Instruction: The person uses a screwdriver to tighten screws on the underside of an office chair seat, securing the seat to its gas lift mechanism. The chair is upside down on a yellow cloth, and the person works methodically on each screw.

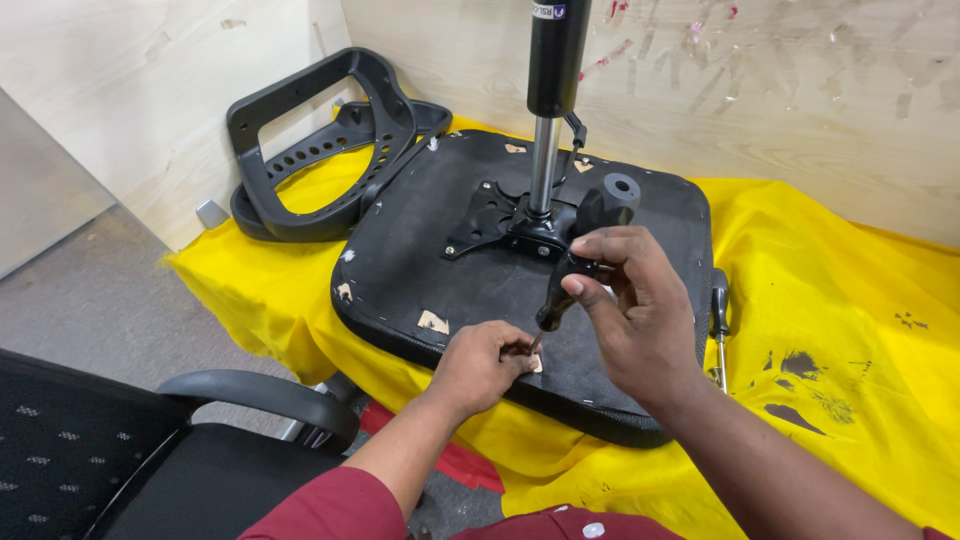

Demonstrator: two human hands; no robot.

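Upturned black office-chair seat [420,250], lying on a yellow cloth [820,300] over the table, its gas-lift cylinder [552,60] standing upright from the central metal plate [490,220]. Right hand [640,310]: fingers clenched around the black handle of a screwdriver [585,240], which tilts down to the seat's near edge; left hand [480,365]: fingers pinched at the tool's tip, resting on the seat. Also present: 2 black armrest frames [320,140] stacked at the seat's far left, 1 spare screwdriver [718,310] at its right edge, 1 assembled chair [150,450] nearby.
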